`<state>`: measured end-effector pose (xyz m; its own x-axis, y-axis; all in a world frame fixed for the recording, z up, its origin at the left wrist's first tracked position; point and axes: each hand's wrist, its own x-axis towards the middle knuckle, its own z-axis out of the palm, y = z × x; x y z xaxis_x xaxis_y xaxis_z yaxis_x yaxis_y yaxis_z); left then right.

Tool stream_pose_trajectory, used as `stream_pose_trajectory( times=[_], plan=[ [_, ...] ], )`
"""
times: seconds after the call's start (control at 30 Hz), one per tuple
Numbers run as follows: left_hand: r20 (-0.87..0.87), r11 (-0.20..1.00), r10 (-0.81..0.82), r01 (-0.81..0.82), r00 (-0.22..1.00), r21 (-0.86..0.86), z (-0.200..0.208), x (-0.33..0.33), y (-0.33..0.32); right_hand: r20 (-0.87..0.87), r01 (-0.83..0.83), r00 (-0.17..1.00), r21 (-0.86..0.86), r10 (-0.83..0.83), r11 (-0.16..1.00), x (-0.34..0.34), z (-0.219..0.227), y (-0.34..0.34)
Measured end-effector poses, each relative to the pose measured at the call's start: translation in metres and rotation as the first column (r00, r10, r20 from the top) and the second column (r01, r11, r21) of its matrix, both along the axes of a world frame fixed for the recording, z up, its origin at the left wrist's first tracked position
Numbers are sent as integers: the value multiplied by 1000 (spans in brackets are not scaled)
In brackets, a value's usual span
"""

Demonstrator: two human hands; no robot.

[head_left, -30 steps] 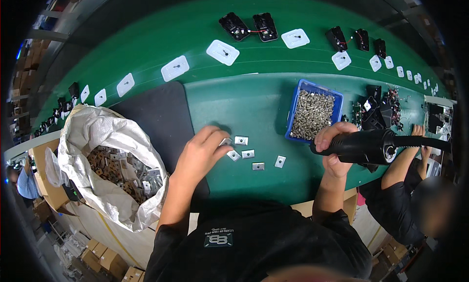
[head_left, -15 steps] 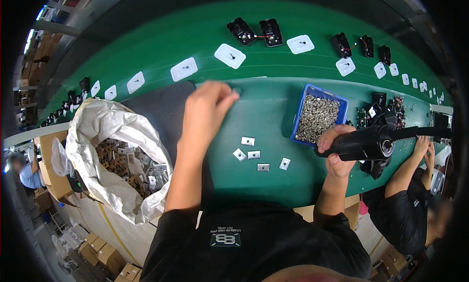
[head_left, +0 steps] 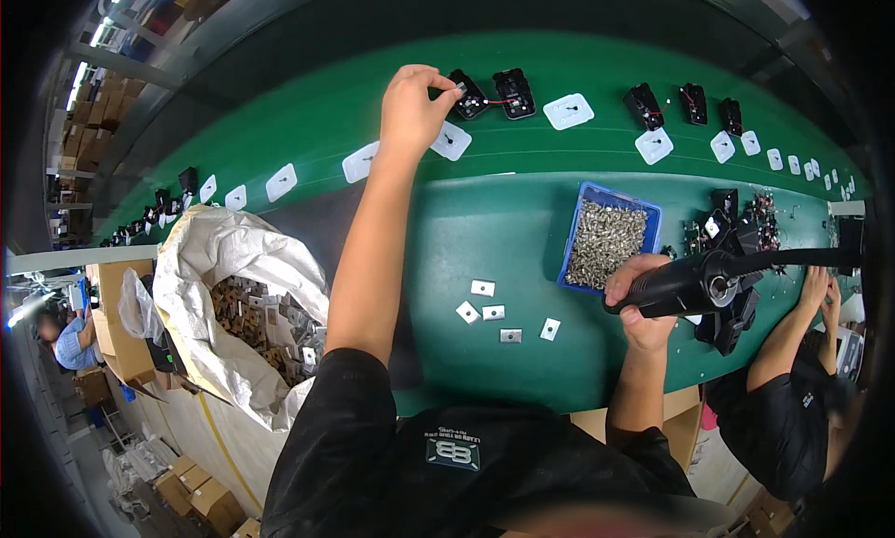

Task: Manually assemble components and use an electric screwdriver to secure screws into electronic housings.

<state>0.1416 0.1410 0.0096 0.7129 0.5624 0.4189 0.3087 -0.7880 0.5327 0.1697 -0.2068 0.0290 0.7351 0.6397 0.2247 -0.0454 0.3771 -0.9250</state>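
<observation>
At the far belt, my left hand point(head_left: 417, 106) is closed in a pinch on a small metal plate point(head_left: 461, 88), partly hidden by the fingers, over the left one of two open black plastic housings point(head_left: 473, 107). A red wire joins that housing to its neighbour point(head_left: 514, 94). Nearer to me, my right hand point(head_left: 641, 300) is wrapped round a black electric screwdriver point(head_left: 685, 286), held level beside a blue bin point(head_left: 564, 258) full of small metal screws point(head_left: 606, 240). Several more metal plates point(head_left: 493, 312) lie loose on the green table between my arms.
A white woven sack point(head_left: 186, 286) of metal plates stands at left. White trays point(head_left: 569, 112) and other black housings point(head_left: 643, 106) line the green belt point(head_left: 597, 62). Black parts with wires point(head_left: 736, 230) are heaped at right, near a co-worker's hands point(head_left: 820, 291).
My left hand has reached forward from over the table to the housing on the belt. My right hand still holds the screwdriver by the bin. The view has tilted slightly.
</observation>
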Motion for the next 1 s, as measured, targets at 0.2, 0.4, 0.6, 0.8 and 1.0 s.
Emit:
stream_pose_trajectory(
  times=[0.2,0.4,0.6,0.8,1.0],
  plan=[
    [-121,975,116,-136,986,-174,-6,12,-4,0,20,1000,-7,-20,1000,2,0,-3],
    [-116,992,-54,40,992,-123,-13,12,10,-7,-22,1000,102,23,994,1,14,-1],
    [-7,974,-168,165,986,-155,50,-53,-51,259,-149,960,159,105,976,26,65,7],
    [-233,840,-427,287,874,-461,24,-113,-109,212,-40,977,219,-8,975,47,66,17],
    [-111,895,-402,365,909,-257,42,-106,-120,269,-39,963,122,4,992,41,63,21]
  ],
)
